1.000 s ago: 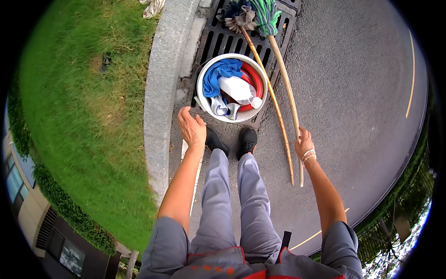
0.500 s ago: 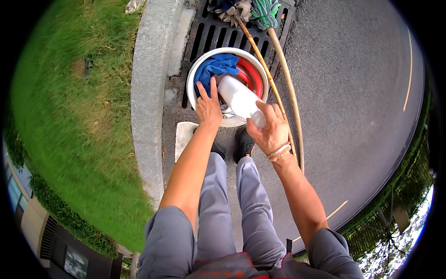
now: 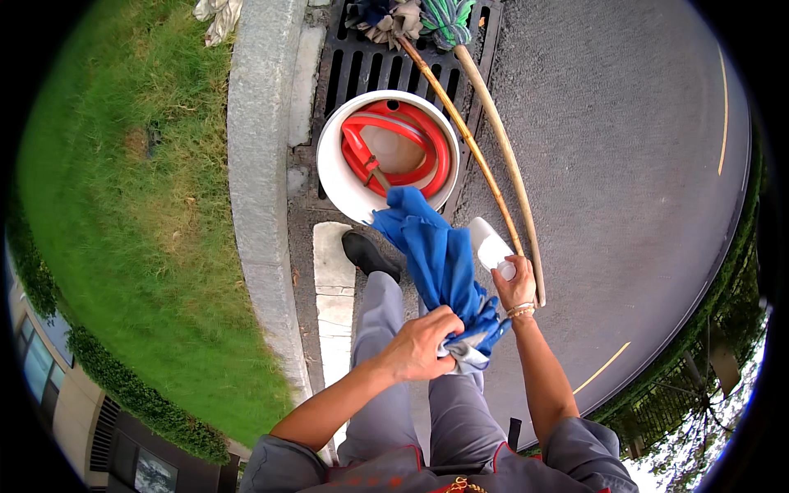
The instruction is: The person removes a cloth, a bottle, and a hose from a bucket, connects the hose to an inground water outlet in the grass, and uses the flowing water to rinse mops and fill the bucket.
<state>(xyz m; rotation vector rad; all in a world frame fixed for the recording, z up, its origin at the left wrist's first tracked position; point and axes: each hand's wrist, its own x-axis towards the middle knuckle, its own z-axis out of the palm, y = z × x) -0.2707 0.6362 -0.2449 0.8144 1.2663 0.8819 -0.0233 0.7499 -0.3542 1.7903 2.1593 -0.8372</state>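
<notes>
The blue cloth [image 3: 440, 255] is hanging in long, loose creases, stretching from the person's lap up to the bucket's near rim, and its lower end is bunching together with some whitish fabric [image 3: 467, 355]. The left hand [image 3: 421, 345] is gripping that bunch, its fingers curling closed. The smaller white bottle [image 3: 488, 244] is tilting beside the cloth, its clear cap pointing toward the person; the right hand [image 3: 518, 286] is holding it there, fingers bending partly closed around the capped end.

Beyond, the grey road [image 3: 625, 164] is spreading rightward, and grass [image 3: 148, 164] is lying left of the stone kerb [image 3: 263, 148]. A slotted drain grate [image 3: 362, 70] is sitting under two mops, whose pale handle [image 3: 503, 144] and bamboo handle [image 3: 464, 135] are running down near the bottle (rather close to the right hand). The white bucket [image 3: 330, 168] is holding a red coil [image 3: 444, 164]. The cloth is blocking the right shoe from sight; the dark left shoe [image 3: 370, 253] is showing.
</notes>
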